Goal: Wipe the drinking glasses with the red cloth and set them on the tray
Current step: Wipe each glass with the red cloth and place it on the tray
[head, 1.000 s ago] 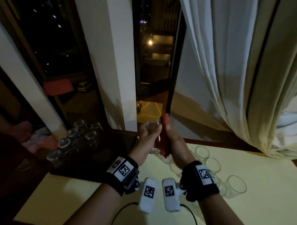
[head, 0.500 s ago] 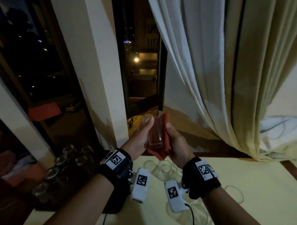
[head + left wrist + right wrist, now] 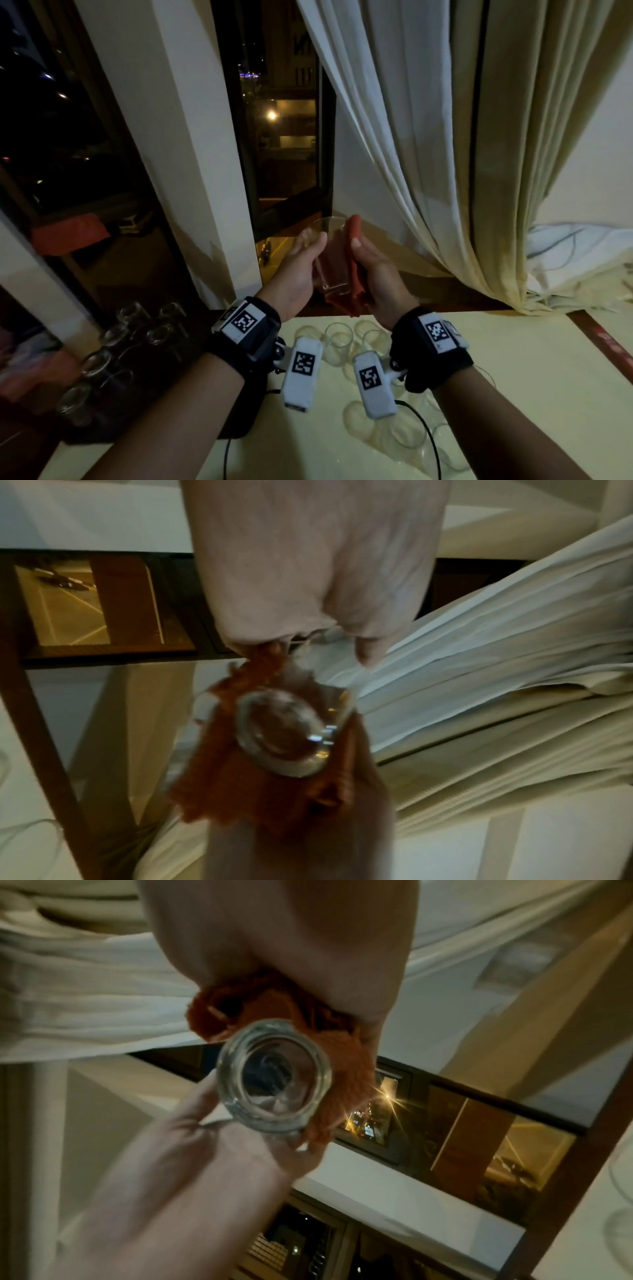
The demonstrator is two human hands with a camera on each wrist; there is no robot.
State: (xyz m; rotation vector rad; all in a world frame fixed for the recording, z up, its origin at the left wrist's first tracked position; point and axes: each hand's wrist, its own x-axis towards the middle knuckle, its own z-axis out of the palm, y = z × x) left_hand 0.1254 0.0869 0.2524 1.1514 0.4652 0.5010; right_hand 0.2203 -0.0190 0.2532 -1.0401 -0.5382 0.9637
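Note:
I hold a clear drinking glass [image 3: 330, 260] upright in the air above the table's far edge, in front of the window. My left hand [image 3: 301, 270] grips its left side, thumb near the rim. My right hand [image 3: 371, 270] presses the red cloth [image 3: 354, 270] round its right side. The wrist views look at the glass's thick base [image 3: 284, 731] [image 3: 274, 1074] with the red cloth [image 3: 222, 777] [image 3: 346, 1085] wrapped beside and behind it. A dark tray [image 3: 164, 383] at the left carries several glasses [image 3: 99, 363].
Several more glasses [image 3: 337, 339] stand on the yellow table [image 3: 513, 394] just below my hands and near my right forearm. Cables run across the table by my wrists. A cream curtain [image 3: 445, 137] hangs at the right; a dark window is behind.
My view has tilted and both hands have lifted the glass a little higher. My right hand with the cloth has shifted along the glass's side.

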